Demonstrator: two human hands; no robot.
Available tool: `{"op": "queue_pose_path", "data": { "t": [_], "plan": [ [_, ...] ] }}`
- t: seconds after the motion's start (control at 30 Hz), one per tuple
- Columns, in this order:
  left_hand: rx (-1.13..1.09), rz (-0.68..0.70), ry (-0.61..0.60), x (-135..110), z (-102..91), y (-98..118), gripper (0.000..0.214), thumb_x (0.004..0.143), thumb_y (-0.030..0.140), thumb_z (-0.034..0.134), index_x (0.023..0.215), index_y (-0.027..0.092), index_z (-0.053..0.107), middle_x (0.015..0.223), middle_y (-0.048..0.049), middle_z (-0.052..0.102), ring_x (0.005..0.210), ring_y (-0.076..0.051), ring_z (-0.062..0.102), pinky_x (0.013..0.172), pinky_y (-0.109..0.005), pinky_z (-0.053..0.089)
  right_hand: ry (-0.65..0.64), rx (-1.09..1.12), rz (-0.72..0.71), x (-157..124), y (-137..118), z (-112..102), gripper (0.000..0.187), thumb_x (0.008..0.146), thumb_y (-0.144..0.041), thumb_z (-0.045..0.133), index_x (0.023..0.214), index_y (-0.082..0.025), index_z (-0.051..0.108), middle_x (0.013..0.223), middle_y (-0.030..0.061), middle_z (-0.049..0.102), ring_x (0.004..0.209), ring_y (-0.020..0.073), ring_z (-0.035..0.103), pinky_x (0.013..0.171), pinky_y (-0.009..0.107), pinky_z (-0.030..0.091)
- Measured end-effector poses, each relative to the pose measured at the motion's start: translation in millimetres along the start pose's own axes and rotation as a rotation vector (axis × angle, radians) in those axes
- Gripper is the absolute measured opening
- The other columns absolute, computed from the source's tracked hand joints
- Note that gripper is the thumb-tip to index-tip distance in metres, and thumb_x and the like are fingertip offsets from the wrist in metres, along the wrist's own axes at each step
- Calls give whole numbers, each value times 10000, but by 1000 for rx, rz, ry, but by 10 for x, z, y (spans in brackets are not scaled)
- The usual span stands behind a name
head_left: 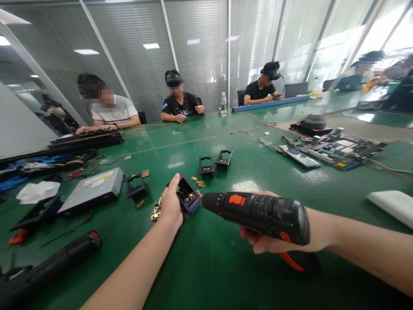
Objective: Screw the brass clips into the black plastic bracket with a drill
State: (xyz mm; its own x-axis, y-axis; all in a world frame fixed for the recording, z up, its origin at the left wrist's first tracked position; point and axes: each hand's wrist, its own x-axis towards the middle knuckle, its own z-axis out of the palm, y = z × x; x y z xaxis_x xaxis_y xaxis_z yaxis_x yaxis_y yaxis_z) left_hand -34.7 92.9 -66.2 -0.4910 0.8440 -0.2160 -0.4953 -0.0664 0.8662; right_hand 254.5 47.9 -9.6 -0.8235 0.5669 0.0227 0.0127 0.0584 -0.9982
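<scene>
My left hand [171, 203] is closed around the near side of a black plastic housing [189, 199], tilted so its hollow inside faces the tool. Small brass-coloured parts show inside it. My right hand [258, 241] grips a black and orange cordless screwdriver [258, 211], pointing left. Its thin bit reaches into the housing near the brass parts; whether it sits on a screw is too small to tell. Brass plates [156, 210] lie beside my left hand, and several more brass pieces [199, 183] lie just beyond the housing.
Two black frames [206, 167] stand farther back; another frame [136, 187] is at the left by a silver disc drive [92, 191]. A black cylindrical tool [61, 258] lies front left. Circuit boards [342, 146] and a white block [393, 206] lie right. People sit across the green table [180, 150].
</scene>
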Motion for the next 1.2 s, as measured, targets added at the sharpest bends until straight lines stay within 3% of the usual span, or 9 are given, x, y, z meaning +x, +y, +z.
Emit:
{"op": "queue_pose_path", "data": {
  "t": [0.13,0.43,0.67,1.03,1.2],
  "plan": [
    [-5,-2,15,-4,8,2,348,810,428,829,1016,177,703,811,-61,737,669,-226,743,712,-376,641,-3,24,0,20,-22,20,903,651,-63,854,1465,-258,517,982,35,750,849,188,739,738,276,632],
    [52,1,23,11,-4,-2,370,817,467,808,1029,180,709,823,-76,739,670,-239,738,684,-385,640,-13,-9,-8,31,-51,24,890,670,-82,846,1479,-246,513,935,22,731,837,184,732,740,278,626],
    [47,9,25,28,-20,-9,387,801,471,823,1029,183,702,848,-80,733,683,-238,737,667,-382,639,-29,-84,0,38,-129,23,421,747,-195,860,1116,-192,658,906,15,702,805,141,704,735,236,615],
    [39,18,-3,1,9,3,366,808,455,803,1010,170,694,815,-80,734,649,-240,728,667,-399,645,-26,-164,-18,34,-127,18,771,797,-259,838,1486,-219,494,895,14,734,799,184,742,722,271,627],
    [39,32,-5,-1,7,-4,361,803,456,805,993,171,694,816,-77,730,651,-247,728,663,-412,645,-29,-153,17,28,-155,21,805,775,-288,855,1489,-206,490,898,19,756,806,195,754,714,274,622]
  ]
}}
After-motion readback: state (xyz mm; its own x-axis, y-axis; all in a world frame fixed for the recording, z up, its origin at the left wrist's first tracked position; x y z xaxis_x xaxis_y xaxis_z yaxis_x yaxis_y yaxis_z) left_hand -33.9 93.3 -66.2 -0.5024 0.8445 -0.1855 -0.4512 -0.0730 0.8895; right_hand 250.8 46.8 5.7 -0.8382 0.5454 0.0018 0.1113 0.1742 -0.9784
